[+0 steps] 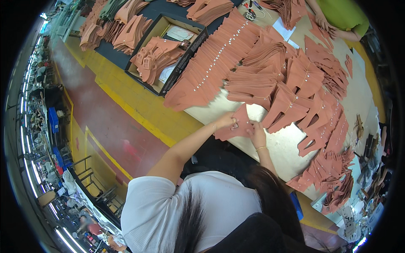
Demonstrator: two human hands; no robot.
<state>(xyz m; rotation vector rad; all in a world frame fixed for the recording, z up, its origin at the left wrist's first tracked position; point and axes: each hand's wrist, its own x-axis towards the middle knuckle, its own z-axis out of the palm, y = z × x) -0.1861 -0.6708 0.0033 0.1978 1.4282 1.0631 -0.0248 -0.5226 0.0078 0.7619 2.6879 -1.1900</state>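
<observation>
A flat terracotta-coloured cut piece [241, 116], leather or fabric, is held between my two hands at the near edge of the table. My left hand [227, 121] pinches its left side, close to a small white patch on the piece. On its right side the fingers of my right hand [257, 131] are closed on the same piece. Just beyond lie a long overlapping row of similar pieces [215, 59] with white tags and several fanned stacks [251, 82]. Bundles with cut-out slots [289, 107] rest to the right of my right hand.
A black-sided box [179, 67] with more pieces and papers stands at the far left of the cream table [202, 110]. Loose pieces [325, 173] heap up at the right. Another person's hands [327, 27] are at the far right. A yellow-lined floor [139, 118] lies left.
</observation>
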